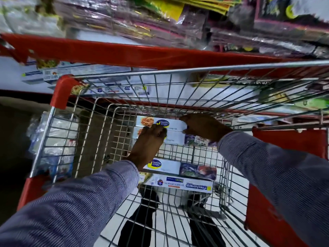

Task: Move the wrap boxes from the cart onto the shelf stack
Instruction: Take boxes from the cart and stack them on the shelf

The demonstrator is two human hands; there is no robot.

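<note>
Hands reach into the red-trimmed wire cart [60, 90]: left hand [151, 139] and right hand [203, 128] close on the far white cardboard wrap boxes [178, 124]. Two long boxes [179, 175] wait nearer; several sit stacked on the white shelf [10, 75] already

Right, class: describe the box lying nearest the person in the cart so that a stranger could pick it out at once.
Start at the wire cart with red corners and look down to its floor. Four wrap boxes lie there, two at the far end under the hands and two closer. The nearest box is white with an upside-down blue "Freshwrapp" label, unlike the "Healthy Wrapp" box just beyond it.
</note>
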